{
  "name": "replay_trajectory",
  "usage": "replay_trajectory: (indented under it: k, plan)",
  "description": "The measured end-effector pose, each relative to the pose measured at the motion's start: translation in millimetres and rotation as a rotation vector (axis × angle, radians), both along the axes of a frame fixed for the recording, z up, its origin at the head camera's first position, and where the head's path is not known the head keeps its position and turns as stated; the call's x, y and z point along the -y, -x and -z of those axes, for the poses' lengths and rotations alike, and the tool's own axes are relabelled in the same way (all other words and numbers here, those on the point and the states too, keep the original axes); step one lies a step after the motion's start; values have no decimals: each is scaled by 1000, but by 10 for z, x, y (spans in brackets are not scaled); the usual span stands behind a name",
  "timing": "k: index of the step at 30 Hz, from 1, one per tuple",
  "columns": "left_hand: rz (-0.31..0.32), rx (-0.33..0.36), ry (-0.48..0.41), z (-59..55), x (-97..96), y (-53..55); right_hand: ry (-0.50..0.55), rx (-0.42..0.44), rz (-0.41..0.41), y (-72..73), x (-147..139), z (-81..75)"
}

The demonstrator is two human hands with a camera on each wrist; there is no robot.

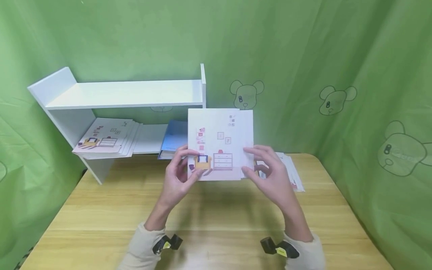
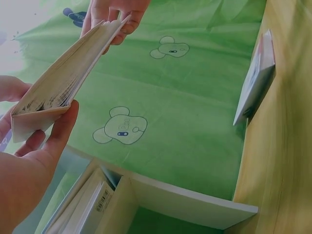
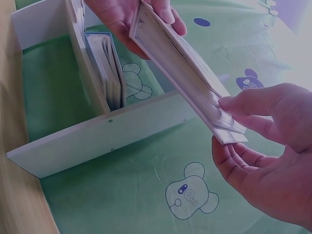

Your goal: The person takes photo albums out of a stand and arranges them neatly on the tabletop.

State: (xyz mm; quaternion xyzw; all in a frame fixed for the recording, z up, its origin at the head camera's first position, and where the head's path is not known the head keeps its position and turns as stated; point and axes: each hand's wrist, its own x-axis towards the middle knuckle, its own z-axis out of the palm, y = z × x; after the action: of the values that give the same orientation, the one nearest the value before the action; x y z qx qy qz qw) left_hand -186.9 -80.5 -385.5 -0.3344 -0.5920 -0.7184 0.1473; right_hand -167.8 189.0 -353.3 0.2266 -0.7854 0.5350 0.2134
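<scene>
A white square book (image 1: 222, 131) with a drawing of a yellow armchair and a dresser on its cover is held up above the table. My left hand (image 1: 178, 173) pinches its left edge, thumb in front. At the opposite edge, my right hand (image 1: 274, 176) grips it between thumb and fingers. The left wrist view shows the spine of the book (image 2: 36, 122) in the left hand. In the right wrist view, pages and cover of the book (image 3: 185, 73) are slightly spread near the right fingers.
A white shelf (image 1: 125, 93) stands at the back left. On its lower board lie a stack of similar books (image 1: 106, 137) and a blue binder (image 1: 173, 137). Another flat book (image 1: 293, 172) lies on the wooden table (image 1: 216, 217) behind my right hand. Green curtain (image 1: 290, 48) surrounds the table.
</scene>
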Motion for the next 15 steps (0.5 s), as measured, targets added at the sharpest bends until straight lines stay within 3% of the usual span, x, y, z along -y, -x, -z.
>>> replay_trajectory:
  k: [15]
  plan:
    - [7,-18,-21,6,-205,38,4,62,33,13,-186,-12]
